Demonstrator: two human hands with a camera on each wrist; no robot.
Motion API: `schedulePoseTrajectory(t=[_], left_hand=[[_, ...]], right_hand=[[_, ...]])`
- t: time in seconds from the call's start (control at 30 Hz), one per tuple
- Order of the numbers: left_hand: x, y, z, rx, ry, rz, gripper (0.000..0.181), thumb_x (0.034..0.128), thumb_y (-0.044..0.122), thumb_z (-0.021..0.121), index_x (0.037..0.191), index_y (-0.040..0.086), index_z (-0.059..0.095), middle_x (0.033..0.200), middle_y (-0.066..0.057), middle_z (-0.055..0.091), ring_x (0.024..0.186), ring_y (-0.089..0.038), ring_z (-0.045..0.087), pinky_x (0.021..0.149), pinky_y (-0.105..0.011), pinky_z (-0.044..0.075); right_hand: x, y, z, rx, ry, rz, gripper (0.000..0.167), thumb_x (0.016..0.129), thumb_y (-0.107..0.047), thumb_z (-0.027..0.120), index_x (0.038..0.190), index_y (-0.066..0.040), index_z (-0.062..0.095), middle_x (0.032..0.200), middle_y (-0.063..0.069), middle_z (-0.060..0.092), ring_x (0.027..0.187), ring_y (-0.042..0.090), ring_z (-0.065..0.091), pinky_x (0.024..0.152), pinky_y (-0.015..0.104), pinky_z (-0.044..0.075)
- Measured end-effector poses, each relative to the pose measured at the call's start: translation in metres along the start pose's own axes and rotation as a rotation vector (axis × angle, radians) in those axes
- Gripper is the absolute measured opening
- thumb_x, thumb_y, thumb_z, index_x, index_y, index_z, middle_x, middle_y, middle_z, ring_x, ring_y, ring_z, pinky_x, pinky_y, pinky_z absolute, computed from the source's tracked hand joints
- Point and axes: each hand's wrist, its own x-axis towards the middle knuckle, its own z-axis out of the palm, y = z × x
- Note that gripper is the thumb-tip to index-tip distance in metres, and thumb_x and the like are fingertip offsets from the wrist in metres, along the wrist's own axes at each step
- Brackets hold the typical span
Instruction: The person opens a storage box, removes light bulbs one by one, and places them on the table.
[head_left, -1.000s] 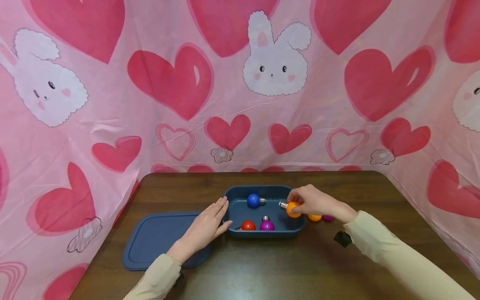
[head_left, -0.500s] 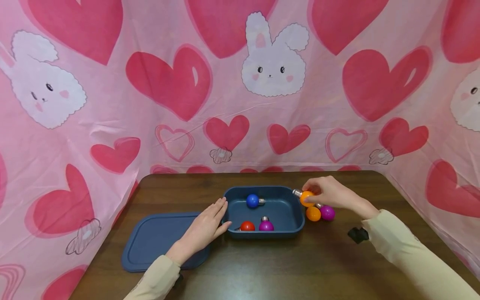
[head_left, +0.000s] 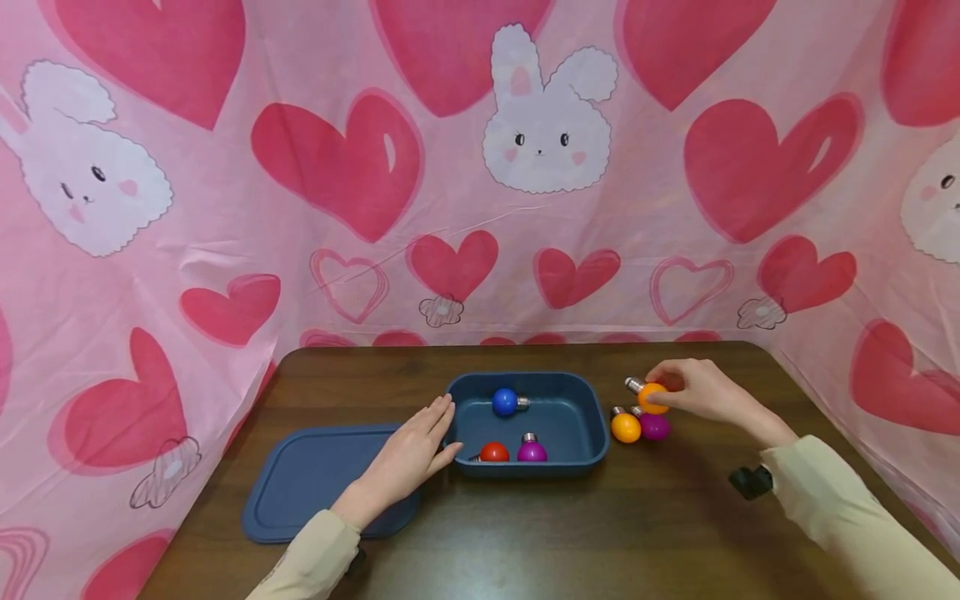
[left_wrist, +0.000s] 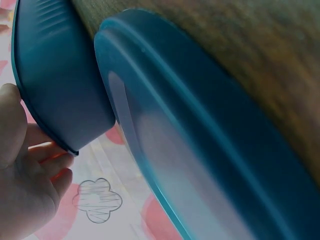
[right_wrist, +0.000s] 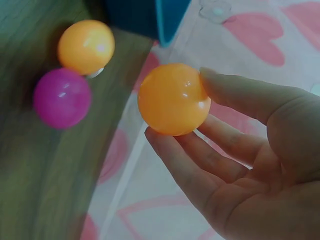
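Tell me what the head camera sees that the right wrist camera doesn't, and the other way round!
Only the head view shows the left hand, the lid, and the blue bulb, red bulb and purple bulb inside the blue container.

Only the right wrist view shows the palm of the right hand; I spot no extra objects there.

Both show that hand pinching an orange bulb, a second orange bulb and another purple bulb on the table, at least part of the container and the heart-print cloth.

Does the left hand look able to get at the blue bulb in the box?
Probably yes: the left hand is at the left end of the box, holding no bulb; the lid is off, and nothing covers the blue bulb.
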Motion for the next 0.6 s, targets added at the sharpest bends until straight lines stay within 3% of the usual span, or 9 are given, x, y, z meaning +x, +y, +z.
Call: schedulePoseTrajectory(t=[0.27,0.6], left_hand=[[0.000,0.000,0.000,-0.006,-0.009,-0.010,0.065,0.0903,0.040,0.056,0.140,0.004,0.036,0.144,-0.012,0.034,0.131,-0.022,0.031,0.102,-0.037,0.030],[0.000,0.000,0.000,-0.007,-0.005,0.000,0.064,0.0901,0.038,0.056,0.140,0.003,0.037,0.144,-0.012,0.035,0.132,-0.022,0.031,0.102,-0.037,0.030]], right_hand=[[-0.006,0.026,0.002,-0.031,0.034,0.074,0.030,0.080,-0.028,0.072,0.097,-0.004,0.066,0.088,0.004,0.066,0.079,0.024,0.058,0.074,0.048,0.048],[-0.014,0.047,0.007,0.000,0.005,0.129,0.032,0.081,-0.028,0.070,0.097,-0.001,0.065,0.089,0.007,0.065,0.080,0.024,0.057,0.074,0.048,0.048]])
